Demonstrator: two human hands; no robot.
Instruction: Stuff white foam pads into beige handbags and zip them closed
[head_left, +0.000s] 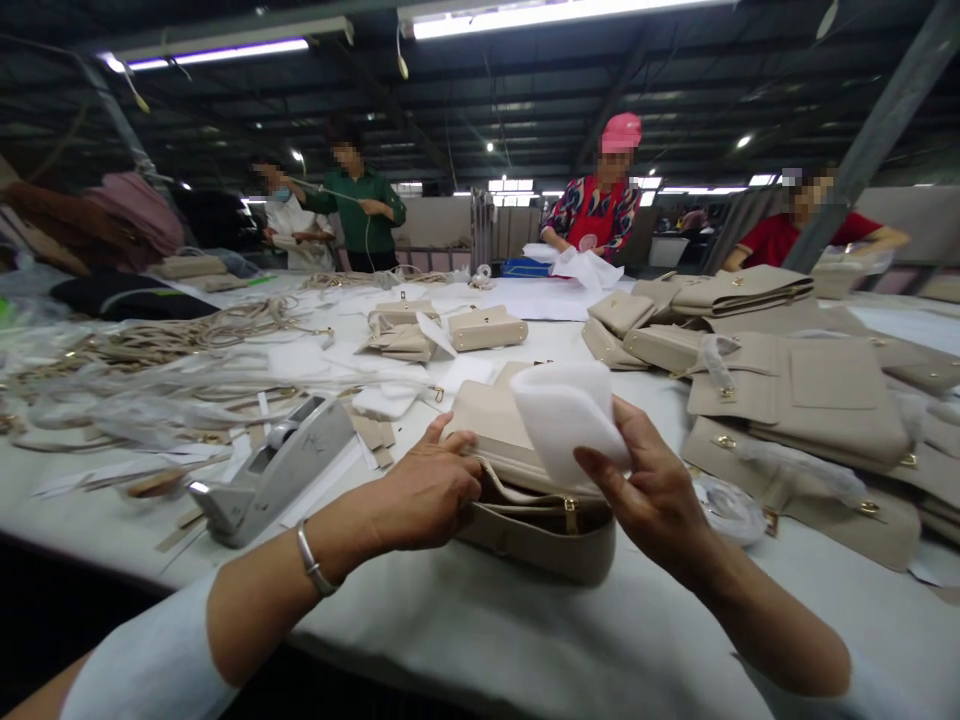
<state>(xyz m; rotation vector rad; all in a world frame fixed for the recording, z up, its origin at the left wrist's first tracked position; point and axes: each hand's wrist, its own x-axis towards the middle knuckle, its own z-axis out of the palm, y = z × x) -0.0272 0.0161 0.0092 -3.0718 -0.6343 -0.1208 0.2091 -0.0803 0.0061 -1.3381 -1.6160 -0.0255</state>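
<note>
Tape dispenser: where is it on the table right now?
In the head view, the tape dispenser lies on the table, lower left, just left of the left hand that grips the bag; the right hand holds a foam pad.

At the near edge of the desk (525,630), a handbag (540,530) lies between the person's hands: the left hand (431,490) grips its left rim, while the right hand (645,490) holds a foam sheet (562,415) above its opening. A tape dispenser (274,470) sits just left of the bag, with a heap of straps (187,335) behind it, further left. A cluster of small bags (450,330) lies behind the handbag at mid-desk, and stacked bags (810,400) spread across the right side. Paper sheets (540,295) lie near the far edge, where four co-workers (600,210) are ranged along the desk's far side
</note>
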